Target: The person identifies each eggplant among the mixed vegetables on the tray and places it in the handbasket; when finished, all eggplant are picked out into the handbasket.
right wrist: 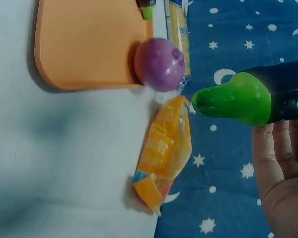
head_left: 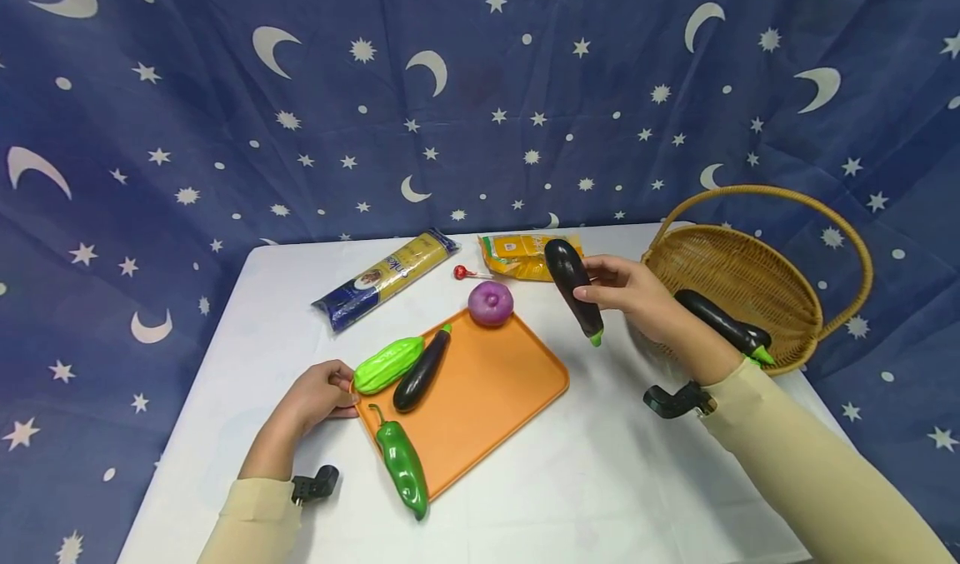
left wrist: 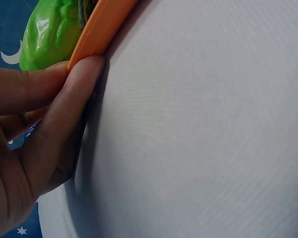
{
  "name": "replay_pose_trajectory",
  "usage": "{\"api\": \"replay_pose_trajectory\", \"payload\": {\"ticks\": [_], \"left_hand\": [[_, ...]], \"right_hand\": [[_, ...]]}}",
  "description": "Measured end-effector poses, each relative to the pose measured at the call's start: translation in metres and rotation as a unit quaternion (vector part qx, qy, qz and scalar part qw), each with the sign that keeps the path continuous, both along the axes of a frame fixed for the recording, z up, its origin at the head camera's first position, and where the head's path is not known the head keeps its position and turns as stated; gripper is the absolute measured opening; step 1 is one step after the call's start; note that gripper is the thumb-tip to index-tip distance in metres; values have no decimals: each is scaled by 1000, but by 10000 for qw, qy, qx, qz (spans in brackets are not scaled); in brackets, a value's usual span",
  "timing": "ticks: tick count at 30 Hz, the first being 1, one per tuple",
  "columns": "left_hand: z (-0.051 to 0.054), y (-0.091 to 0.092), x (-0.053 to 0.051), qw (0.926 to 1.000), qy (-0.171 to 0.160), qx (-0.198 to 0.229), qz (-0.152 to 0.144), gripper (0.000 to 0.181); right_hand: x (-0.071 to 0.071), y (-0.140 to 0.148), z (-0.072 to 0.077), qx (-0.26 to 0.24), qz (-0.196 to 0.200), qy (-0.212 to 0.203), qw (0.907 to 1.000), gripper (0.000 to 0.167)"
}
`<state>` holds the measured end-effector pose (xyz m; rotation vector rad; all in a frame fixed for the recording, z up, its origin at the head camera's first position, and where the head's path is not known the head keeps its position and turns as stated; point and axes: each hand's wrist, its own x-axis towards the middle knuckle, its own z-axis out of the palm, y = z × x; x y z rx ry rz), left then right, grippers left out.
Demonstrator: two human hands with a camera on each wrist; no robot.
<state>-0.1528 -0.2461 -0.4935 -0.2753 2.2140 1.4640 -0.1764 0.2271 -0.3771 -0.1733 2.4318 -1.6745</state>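
Observation:
My right hand [head_left: 633,293] holds a dark eggplant [head_left: 572,285] above the table, its green stem end pointing down; the right wrist view shows that green stem [right wrist: 233,99] close up. With thumb and fingers, my left hand [head_left: 318,397] pinches the left corner of an orange tray [head_left: 487,406], also seen in the left wrist view as an orange rim [left wrist: 100,29]. On the tray lie a light green bitter melon [head_left: 388,366], a second eggplant [head_left: 422,370] and a green pepper [head_left: 402,466] that overhangs the near edge. A purple onion [head_left: 491,303] sits at the far corner.
A wicker basket [head_left: 731,272] with a tall handle stands at the right, a further eggplant [head_left: 723,322] inside. Behind the tray lie a blue and yellow pasta pack [head_left: 386,281], a red lollipop [head_left: 461,272] and an orange packet [head_left: 517,257]. A starry blue curtain [head_left: 480,89] hangs behind.

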Motion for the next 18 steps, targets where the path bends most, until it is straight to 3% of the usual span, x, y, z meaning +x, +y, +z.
{"api": "replay_pose_trajectory", "payload": {"ticks": [18], "left_hand": [[4,1,1,9999,89,13,-66,34]], "right_hand": [[3,39,8,-402,-444,-14,9982,54]]}}
